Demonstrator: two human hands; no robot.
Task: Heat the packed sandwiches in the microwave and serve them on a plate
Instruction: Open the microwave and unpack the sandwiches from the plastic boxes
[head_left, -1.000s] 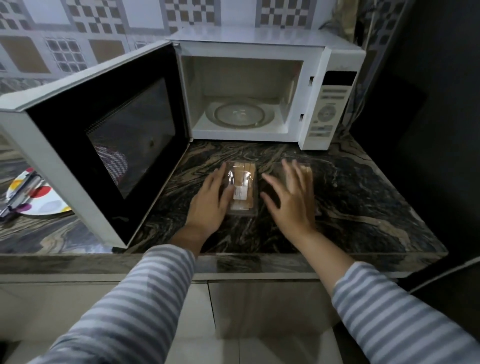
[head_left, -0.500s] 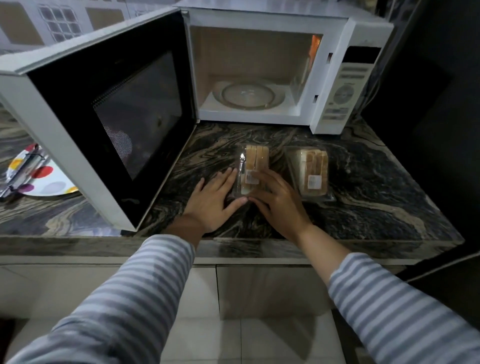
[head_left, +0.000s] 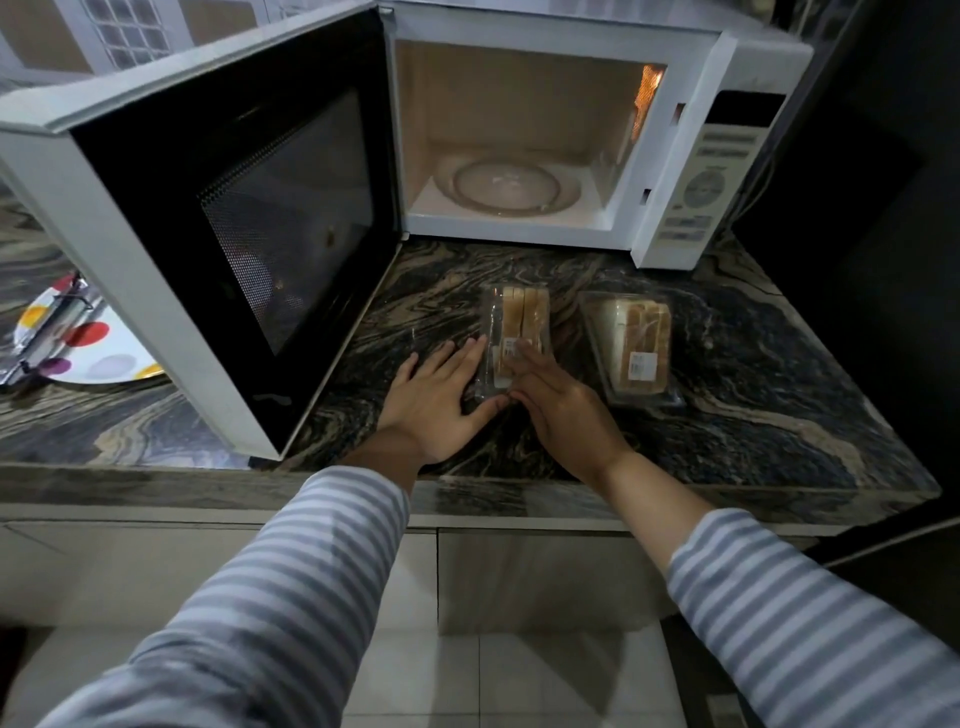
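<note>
- striped knit sleeves (head_left: 291, 587) reaching in over glossy marbled stone counter (head_left: 753, 415)
- left hand (head_left: 435, 400) lying flat, fingers straight and slightly spread, touching left edge of clear plastic sandwich pack (head_left: 519, 327)
- right hand (head_left: 563, 410) resting on same pack, fingertips on its label; grip unclear
- second wedge pack (head_left: 636, 345) right of fingers
- beyond fingertips: white microwave (head_left: 680, 171), door (head_left: 234, 208) swinging open, round glass turntable (head_left: 511, 187)
- dotted plate (head_left: 104, 364) far left

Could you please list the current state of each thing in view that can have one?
Microwave door: swung fully open.
Microwave: cavity lit, turntable bare.
Left sandwich pack: sealed, on the counter, both hands touching it.
Right sandwich pack: sealed, untouched.
Left hand: flat, fingers straight.
Right hand: fingers resting on the pack.
Plate: holds no sandwich.
</note>
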